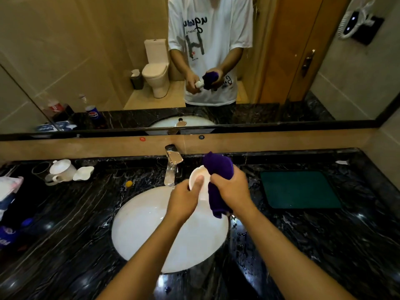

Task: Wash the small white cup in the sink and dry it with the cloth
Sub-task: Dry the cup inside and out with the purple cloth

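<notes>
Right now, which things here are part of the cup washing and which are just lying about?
In use:
- small white cup, held by the left hand
- purple cloth, gripped by the right hand
- sink
- tap

Lying about:
- green mat
- white teapot
- white dish beside it
- small yellow thing on the counter

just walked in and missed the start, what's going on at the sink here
A person stands at a bathroom sink set in a dark marble counter, drying a small white cup. The left hand holds the cup, thumb on its side, above the basin. The right hand grips a purple cloth bunched against the cup. No water shows at the faucet. A green mat lies on the counter to the right, and a white teapot sits to the left.
</notes>
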The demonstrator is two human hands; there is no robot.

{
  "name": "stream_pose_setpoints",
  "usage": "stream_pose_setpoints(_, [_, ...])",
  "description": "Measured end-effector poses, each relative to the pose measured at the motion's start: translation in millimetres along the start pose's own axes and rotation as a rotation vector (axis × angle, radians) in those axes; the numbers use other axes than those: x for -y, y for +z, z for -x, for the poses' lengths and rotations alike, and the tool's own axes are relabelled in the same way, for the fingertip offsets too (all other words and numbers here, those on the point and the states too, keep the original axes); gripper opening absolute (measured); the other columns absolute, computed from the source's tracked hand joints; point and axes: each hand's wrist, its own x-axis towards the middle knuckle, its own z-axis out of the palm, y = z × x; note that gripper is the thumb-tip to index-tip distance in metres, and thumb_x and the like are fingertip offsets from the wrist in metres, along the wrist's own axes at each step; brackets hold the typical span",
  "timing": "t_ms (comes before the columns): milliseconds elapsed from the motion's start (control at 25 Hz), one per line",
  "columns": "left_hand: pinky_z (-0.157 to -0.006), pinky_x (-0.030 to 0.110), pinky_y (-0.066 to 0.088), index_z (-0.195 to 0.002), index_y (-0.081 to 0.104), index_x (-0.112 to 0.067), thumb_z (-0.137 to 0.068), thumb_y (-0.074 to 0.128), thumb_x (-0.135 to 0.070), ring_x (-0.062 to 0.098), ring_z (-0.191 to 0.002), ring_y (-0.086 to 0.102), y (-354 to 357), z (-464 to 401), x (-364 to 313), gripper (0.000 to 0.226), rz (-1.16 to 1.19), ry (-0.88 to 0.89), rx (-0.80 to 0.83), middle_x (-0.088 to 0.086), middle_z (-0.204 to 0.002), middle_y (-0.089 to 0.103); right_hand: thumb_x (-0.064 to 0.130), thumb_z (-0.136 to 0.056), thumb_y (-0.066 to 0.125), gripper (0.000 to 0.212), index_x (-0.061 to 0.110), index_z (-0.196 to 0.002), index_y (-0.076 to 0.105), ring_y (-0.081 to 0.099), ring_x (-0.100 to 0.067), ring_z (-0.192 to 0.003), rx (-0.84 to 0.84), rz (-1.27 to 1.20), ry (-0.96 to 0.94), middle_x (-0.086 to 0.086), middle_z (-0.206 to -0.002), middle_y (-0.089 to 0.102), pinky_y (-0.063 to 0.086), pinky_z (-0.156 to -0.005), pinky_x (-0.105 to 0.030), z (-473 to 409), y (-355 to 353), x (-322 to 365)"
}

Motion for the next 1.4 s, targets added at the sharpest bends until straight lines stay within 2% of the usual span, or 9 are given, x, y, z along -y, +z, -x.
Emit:
stream_pose_setpoints(160, [-0.051,0.031,0.040,-0.086,0.069,-0.012,-0.102,0.038,-0.062,0.022,-0.064,0.063,-3,-5,-3,0.060,-0.170,0.102,-0.093,0.002,-0.067,0.065,0.027,-0.068,0.072,0.023,0.030,-0.090,0.067,0.069,-0.009,-0.068,0.091,0.035,0.005,0.002,-0.078,0.073,0.054,-0.057,-0.023,-1,0,4])
stream_pose_setpoints(280, [-0.044,0.029,0.048,-0.104,0.070,-0.005,-0.104,0.041,-0.059,0.027,-0.058,0.068,13,9,-13,0.061,0.484,-0.350,0.076,0.011,-0.071,0.074,0.042,-0.064,0.073,0.038,0.039,-0.099,0.059,0.069,-0.003,-0.079,-0.104,-0.051,-0.009,0.011,-0.092,0.070,0.054,-0.058,-0.015,16,24,-2])
stream_pose_setpoints(360, [-0.047,0.032,0.053,-0.104,0.070,-0.008,-0.105,0.042,-0.054,0.027,-0.062,0.072,18,16,-13,0.054,0.632,-0.420,0.164,0.013,-0.079,0.077,0.050,-0.062,0.074,0.050,0.042,-0.108,0.056,0.068,0.000,-0.083,-0.170,-0.039,-0.040,0.016,-0.098,0.068,0.056,-0.060,-0.015,23,28,-4])
stream_pose_setpoints(480, [-0.044,0.024,0.039,-0.078,0.064,-0.010,-0.104,0.037,-0.057,0.013,-0.042,0.054,7,14,-7,0.060,0.204,-0.165,0.056,0.002,-0.052,0.062,0.035,-0.065,0.075,0.042,0.035,-0.105,0.063,0.071,-0.007,-0.082,-0.116,0.019,-0.046,0.009,-0.095,0.072,0.060,-0.066,-0.025,11,8,-1])
stream_pose_setpoints(640, [-0.047,0.020,0.034,-0.080,0.071,-0.015,-0.099,0.040,-0.066,0.007,-0.055,0.058,-10,3,-9,0.062,-0.176,0.142,-0.121,-0.007,-0.060,0.061,0.024,-0.067,0.073,0.032,0.027,-0.099,0.070,0.074,-0.016,-0.079,0.066,0.052,-0.035,0.001,-0.088,0.076,0.063,-0.067,-0.036,-2,-9,4])
stream_pose_setpoints(880, [-0.041,0.022,0.040,-0.089,0.066,-0.006,-0.100,0.039,-0.067,0.017,-0.040,0.055,16,15,-15,0.068,0.498,-0.420,0.137,0.003,-0.049,0.063,0.043,-0.061,0.072,0.041,0.039,-0.101,0.062,0.070,0.000,-0.078,-0.190,-0.107,-0.024,0.016,-0.086,0.071,0.055,-0.054,-0.016,17,18,-3])
stream_pose_setpoints(1000, [-0.044,0.024,0.038,-0.075,0.062,-0.009,-0.101,0.037,-0.063,0.014,-0.041,0.050,1,8,-10,0.066,0.139,-0.201,0.166,0.004,-0.051,0.059,0.032,-0.063,0.072,0.032,0.033,-0.094,0.066,0.071,-0.009,-0.071,-0.132,-0.039,-0.009,0.010,-0.081,0.072,0.055,-0.054,-0.020,10,3,-4])
stream_pose_setpoints(1160, [-0.060,0.033,0.049,-0.092,0.072,-0.015,-0.102,0.042,-0.058,0.017,-0.070,0.067,-15,-8,-8,0.053,-0.175,0.157,0.050,0.004,-0.079,0.072,0.022,-0.067,0.073,0.022,0.028,-0.087,0.069,0.069,-0.011,-0.064,0.102,-0.009,0.027,0.005,-0.073,0.073,0.052,-0.054,-0.021,-1,-18,3])
stream_pose_setpoints(1400, [-0.049,0.032,0.053,-0.111,0.068,-0.009,-0.105,0.041,-0.048,0.029,-0.074,0.072,28,8,-16,0.047,0.707,-0.480,0.141,0.014,-0.092,0.077,0.035,-0.065,0.074,0.042,0.038,-0.104,0.057,0.068,-0.003,-0.077,-0.205,-0.067,0.018,0.014,-0.091,0.068,0.052,-0.054,-0.011,21,26,-1])
